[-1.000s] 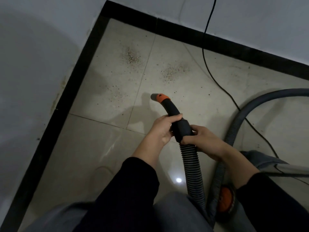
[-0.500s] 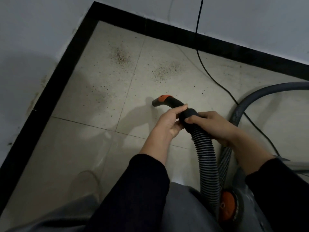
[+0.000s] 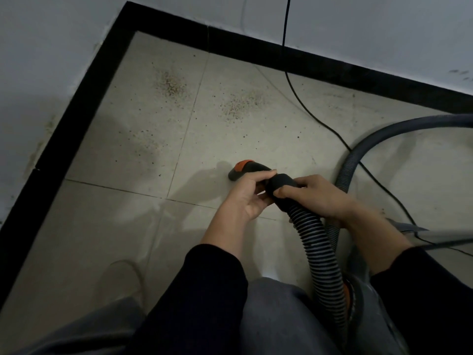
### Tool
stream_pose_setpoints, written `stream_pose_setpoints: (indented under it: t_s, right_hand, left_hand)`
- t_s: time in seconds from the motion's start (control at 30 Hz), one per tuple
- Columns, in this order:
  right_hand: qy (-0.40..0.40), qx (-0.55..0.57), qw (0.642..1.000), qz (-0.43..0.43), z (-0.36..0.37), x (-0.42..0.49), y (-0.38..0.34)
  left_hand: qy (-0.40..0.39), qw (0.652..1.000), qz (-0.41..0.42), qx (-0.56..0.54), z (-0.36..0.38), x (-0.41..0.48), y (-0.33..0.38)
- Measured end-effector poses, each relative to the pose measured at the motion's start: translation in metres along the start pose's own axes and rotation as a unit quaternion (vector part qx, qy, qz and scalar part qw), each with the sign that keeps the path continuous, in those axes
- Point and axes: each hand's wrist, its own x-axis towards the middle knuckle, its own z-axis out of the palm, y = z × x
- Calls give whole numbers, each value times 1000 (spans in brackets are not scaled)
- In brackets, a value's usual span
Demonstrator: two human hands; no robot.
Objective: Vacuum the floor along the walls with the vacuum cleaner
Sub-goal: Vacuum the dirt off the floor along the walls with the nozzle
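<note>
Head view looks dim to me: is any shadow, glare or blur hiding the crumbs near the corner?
Head view: dim but readable; the brown crumb patches on the pale glossy floor tiles show clearly; the black, orange-tipped vacuum nozzle throws a soft shadow to its left; one small glare spot sits low at centre; the left edge looks slightly blurred.

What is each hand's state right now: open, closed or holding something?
Left hand: holds the black orange-tipped vacuum nozzle.
Right hand: grips the black cuff of the ribbed grey hose.
</note>
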Motion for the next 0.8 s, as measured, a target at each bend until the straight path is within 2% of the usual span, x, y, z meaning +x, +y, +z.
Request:
stream_pose_setpoints:
  t_s: [0.8]
  right_hand:
    - [-39, -20, 997, -60, 24, 29, -23]
  left_hand:
    - [36, 995, 85, -42, -30, 11, 19]
